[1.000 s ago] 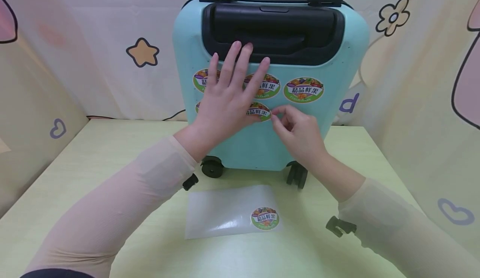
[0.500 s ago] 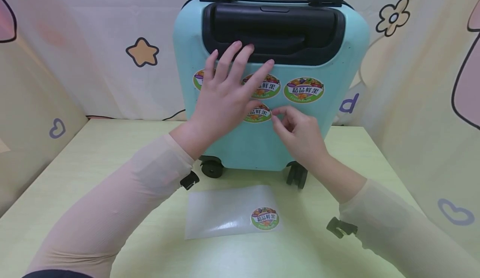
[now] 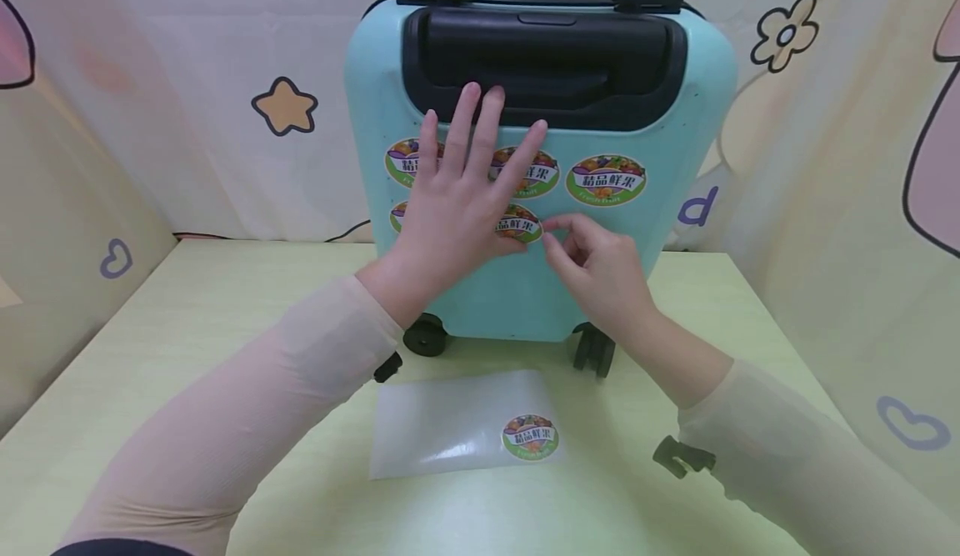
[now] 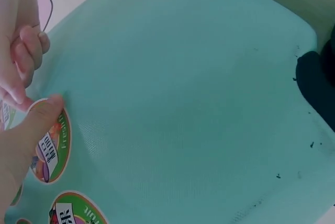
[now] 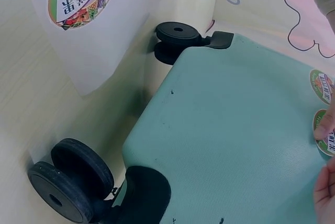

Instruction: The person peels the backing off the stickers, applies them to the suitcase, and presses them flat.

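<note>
A light-blue suitcase (image 3: 495, 298) stands upright, with oval fruit stickers on its face. My left hand (image 3: 453, 206) lies over them with fingers straight and spread, the tips reaching the black handle recess (image 3: 555, 64). Its thumb rests on the lower middle sticker (image 3: 521, 224), as the left wrist view also shows on that sticker (image 4: 62, 150). At the sticker's right edge, my right hand (image 3: 603, 268) pinches it between thumb and index finger. An upper right sticker (image 3: 606, 180) is fully visible. My left hand partly covers the upper middle sticker (image 3: 543, 171) and the left ones.
In front of the suitcase lies a glossy backing sheet (image 3: 442, 427) bearing one oval sticker (image 3: 530, 438). Black wheels (image 3: 595, 350) support the suitcase on the pale table (image 3: 247, 306). A patterned curtain (image 3: 210, 139) hangs behind and at the sides.
My left thumb moved up on the lower middle sticker, then back down to its lower edge. The left hand shifted slightly, uncovering the lower left sticker's edge again. My right hand stayed at the sticker's edge.
</note>
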A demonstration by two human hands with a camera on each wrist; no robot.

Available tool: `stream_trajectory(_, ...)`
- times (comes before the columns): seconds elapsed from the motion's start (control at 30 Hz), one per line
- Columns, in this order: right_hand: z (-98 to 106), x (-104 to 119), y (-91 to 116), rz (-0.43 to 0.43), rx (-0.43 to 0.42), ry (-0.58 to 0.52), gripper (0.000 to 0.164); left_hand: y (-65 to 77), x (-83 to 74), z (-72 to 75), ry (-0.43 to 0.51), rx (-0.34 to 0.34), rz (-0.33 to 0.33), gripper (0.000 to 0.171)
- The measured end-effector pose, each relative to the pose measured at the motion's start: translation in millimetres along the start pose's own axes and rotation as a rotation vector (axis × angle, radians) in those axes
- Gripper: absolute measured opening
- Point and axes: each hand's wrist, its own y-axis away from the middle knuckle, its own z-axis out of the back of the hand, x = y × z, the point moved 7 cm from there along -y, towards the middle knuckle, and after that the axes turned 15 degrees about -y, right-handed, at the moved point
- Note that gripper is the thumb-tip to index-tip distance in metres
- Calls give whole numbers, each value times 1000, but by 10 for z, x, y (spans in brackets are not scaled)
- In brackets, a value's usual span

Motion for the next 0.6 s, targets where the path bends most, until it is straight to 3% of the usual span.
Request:
stream_trajectory(0.33,-1,-6,4,-2,5,-6,15,10,-14,5,-2,6,17,112)
stream_trajectory(0.6,-3,-7,9,0,5,-14,15,5,10,85,19,-71,29,82)
